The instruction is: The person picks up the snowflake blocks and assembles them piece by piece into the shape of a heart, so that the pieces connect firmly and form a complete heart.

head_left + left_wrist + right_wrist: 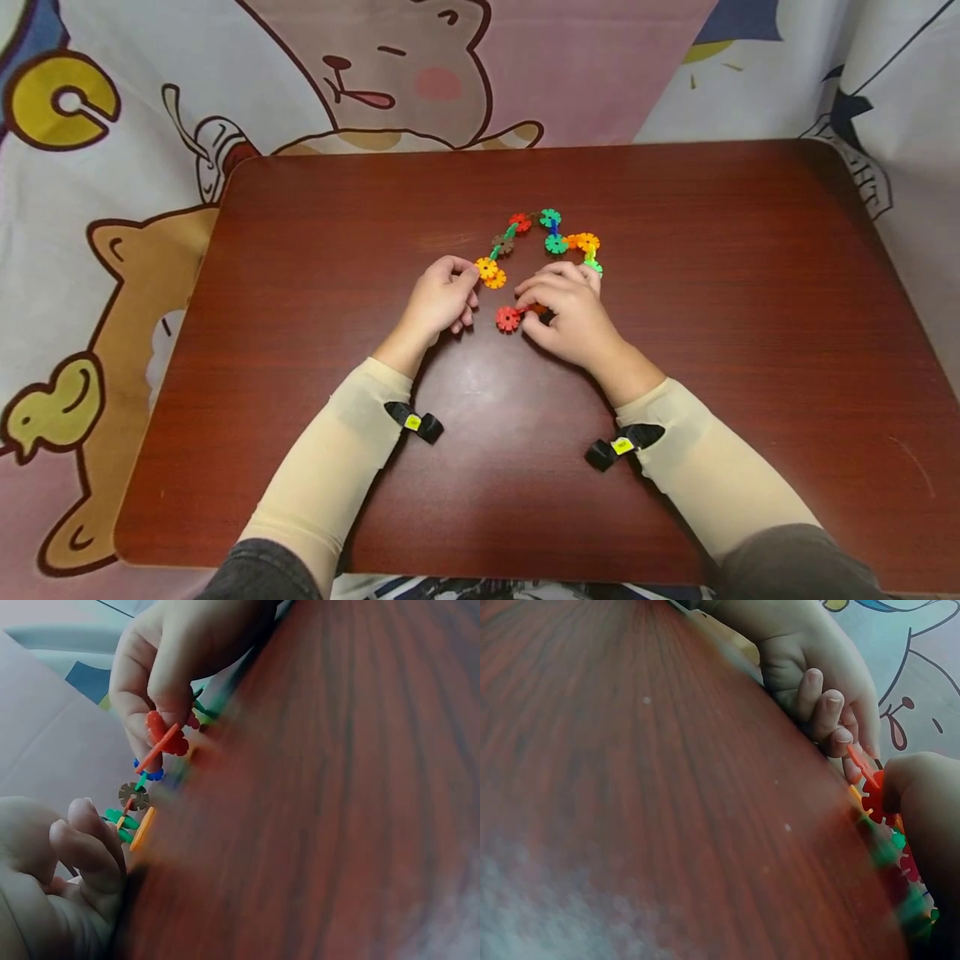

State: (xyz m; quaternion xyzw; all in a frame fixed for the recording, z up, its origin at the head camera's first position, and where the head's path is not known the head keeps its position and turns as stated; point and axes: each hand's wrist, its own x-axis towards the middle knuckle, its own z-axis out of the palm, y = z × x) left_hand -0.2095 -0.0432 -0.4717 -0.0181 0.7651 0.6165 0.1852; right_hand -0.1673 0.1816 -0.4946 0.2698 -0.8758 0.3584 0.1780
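A chain of notched plastic snowflake discs in several colours, with a green disc [550, 217] at the far side, curves into a loop with a gap on the near left. At the left end, my left hand [446, 296] pinches an orange disc [486, 268] between thumb and forefinger, its other fingers curled. My right hand [566, 312] bends over the other end of the chain, thumb and fingers gripping it just behind a red disc [507, 319]. In the left wrist view that red disc [166, 736] juts out below the right thumb. The right palm hides some discs.
The dark red-brown wooden table [300, 333] extends around both hands. Behind it hangs a cloth [585, 67] printed with cartoon animals. A small black strap-on camera sits on each wrist, such as the right camera [622, 446], over pale sleeves.
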